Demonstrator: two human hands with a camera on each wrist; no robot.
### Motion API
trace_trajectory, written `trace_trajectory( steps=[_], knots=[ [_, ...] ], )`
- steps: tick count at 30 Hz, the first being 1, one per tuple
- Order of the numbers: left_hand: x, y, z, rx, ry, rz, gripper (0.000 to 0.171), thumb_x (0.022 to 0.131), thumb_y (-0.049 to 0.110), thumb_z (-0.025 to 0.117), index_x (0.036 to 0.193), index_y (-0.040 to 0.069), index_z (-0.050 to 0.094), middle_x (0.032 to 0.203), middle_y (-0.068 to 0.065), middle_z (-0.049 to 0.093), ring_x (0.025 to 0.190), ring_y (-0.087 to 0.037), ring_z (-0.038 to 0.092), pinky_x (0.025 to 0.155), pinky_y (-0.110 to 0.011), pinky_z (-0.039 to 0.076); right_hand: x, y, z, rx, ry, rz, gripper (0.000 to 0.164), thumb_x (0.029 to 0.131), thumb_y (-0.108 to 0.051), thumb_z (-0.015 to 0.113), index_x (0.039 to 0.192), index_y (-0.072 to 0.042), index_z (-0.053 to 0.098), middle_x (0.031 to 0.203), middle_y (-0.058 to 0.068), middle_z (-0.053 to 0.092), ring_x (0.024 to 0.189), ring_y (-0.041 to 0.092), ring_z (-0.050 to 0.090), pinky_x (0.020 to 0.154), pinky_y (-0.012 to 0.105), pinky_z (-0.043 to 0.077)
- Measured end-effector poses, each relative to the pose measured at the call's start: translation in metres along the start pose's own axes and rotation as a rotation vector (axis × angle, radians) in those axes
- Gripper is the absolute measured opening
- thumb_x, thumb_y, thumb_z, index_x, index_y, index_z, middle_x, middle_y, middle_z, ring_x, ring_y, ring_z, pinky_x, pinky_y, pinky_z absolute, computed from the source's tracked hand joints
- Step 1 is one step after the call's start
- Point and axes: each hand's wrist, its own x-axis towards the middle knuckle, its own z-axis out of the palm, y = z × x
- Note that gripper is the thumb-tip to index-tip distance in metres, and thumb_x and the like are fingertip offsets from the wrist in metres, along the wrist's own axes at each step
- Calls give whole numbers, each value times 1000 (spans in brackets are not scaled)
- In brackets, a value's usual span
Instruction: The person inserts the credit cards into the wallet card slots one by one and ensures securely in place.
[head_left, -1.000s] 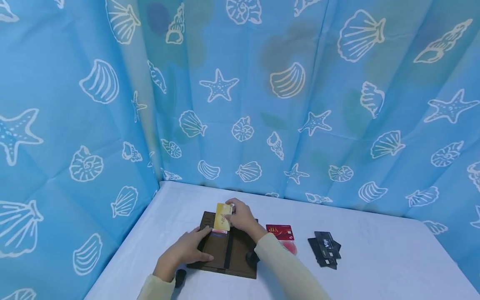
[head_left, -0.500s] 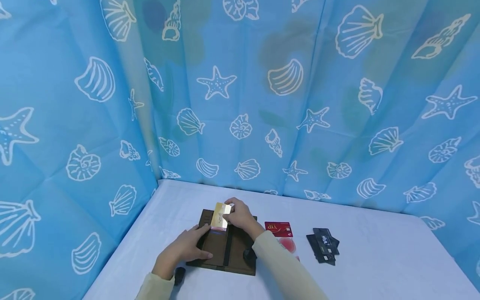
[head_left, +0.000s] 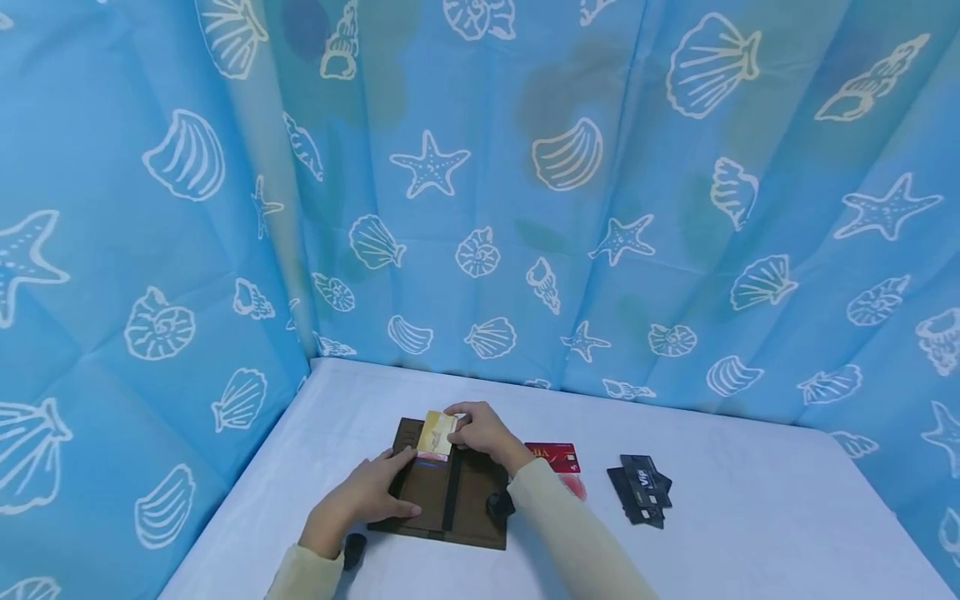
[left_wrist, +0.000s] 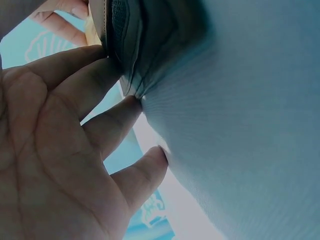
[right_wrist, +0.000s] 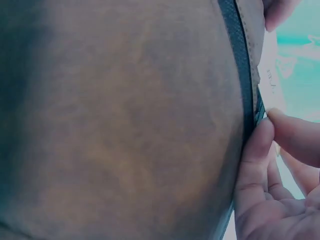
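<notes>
Head view: nearest the person, the left hand [head_left: 367, 492] lies with fingers spread and straight on the left part of a brown wallet [head_left: 427, 492], as the left wrist view confirms at its edge. Black cards [head_left: 640, 492] overlap on the white worktop [head_left: 720, 508], well to the right; a red card [head_left: 557, 457] lies between them and the wallet. Farther off, a yellow card [head_left: 433, 435] rests over the wallet's far left part, long axis running away from the person, far end leaning slightly right; compared with one second ago, it projects less beyond the wallet's far edge. The right hand [head_left: 485, 435] pinches its right side between thumb and fingers. Behind hangs a blue, shell-patterned curtain [head_left: 502, 196].
</notes>
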Motion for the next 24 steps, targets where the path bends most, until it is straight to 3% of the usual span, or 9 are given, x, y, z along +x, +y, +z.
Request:
trace_trajectory(
  steps=[7,15,24],
  knots=[
    [-1,0,-1,2,-3,7,87,76,38,85,150,17,44,152,-23,42,138,-57,33,109,-70,32,-2,0,0,-14,-13,13,39,86,-3,72,125,-7,67,83,6,61,69,15,58,62,23,50],
    [0,-1,1,0,-3,-16,88,75,39,85,149,17,44,152,-25,41,138,-59,32,108,-71,32,-3,1,-1,9,-32,25,35,87,-6,71,121,-8,69,90,7,61,76,17,59,70,26,55],
    [1,0,1,-4,-6,-8,89,74,39,86,150,18,44,152,-24,41,137,-59,32,107,-72,33,0,7,2,-27,-28,28,23,86,-10,72,109,-12,74,87,3,60,80,18,56,69,28,47]
  ],
)
